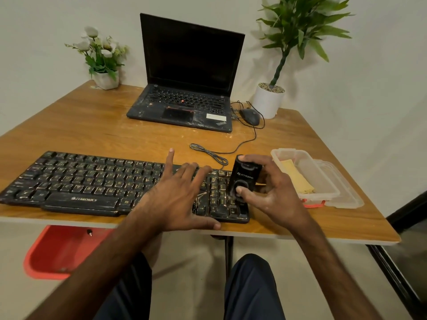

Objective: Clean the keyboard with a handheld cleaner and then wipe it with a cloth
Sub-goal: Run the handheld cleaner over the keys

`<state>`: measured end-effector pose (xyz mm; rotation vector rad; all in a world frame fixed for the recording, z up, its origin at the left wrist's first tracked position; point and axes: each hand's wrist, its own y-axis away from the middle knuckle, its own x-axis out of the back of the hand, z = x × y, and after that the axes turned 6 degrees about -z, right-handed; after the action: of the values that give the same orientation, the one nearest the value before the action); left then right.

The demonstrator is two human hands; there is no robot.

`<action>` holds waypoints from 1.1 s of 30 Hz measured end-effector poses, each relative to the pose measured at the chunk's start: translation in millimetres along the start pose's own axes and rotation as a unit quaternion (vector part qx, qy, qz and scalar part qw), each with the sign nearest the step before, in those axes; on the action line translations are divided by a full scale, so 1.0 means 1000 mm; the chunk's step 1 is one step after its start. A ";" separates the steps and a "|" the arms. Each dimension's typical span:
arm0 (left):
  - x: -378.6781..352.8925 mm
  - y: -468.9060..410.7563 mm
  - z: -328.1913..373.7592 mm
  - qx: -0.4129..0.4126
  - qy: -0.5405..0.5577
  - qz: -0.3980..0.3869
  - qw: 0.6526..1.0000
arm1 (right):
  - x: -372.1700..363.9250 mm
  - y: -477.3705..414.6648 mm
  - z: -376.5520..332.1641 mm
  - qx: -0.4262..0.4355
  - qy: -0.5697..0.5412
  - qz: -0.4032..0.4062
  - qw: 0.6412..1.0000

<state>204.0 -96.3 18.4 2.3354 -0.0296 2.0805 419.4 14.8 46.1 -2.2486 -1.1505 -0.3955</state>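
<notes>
Black keyboard [92, 188] lies along the near edge of the wooden bench [92, 130], its keys worn and marked with pale dust.

Left hand [178, 199] rests flat on the right-hand part of the keyboard. Its fingers [189, 172] are straight and spread wide, holding nothing, and the thumb lies along the front edge.

Right hand [272, 192] grips the black handheld cleaner [242, 179], with the thumb on its front face and the fingers curled round the far side. The cleaner stands tilted over the number pad at the keyboard's right end. Whether its lower end touches the keys cannot be told.

The yellow cloth [297, 179] lies folded inside a clear plastic container [323, 181] just right of the keyboard, untouched.

Other items on the bench:
- an open laptop [184, 88] at the back, screen dark
- a wired mouse [249, 116] to its right, the cable trailing toward the keyboard
- a pot of white flowers [104, 58] in the back left corner
- a green plant in a white pot [268, 100] at back right

A red bin [53, 252] sits on the floor under the bench.
</notes>
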 end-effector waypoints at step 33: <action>0.006 0.013 -0.002 -0.029 0.013 0.018 0.999 | 0.005 -0.026 0.008 0.020 0.075 -0.002 0.997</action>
<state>202.0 -109.3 24.6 2.2905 -0.1301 2.0962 401.7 34.9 51.7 -2.1426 -1.0765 -0.5305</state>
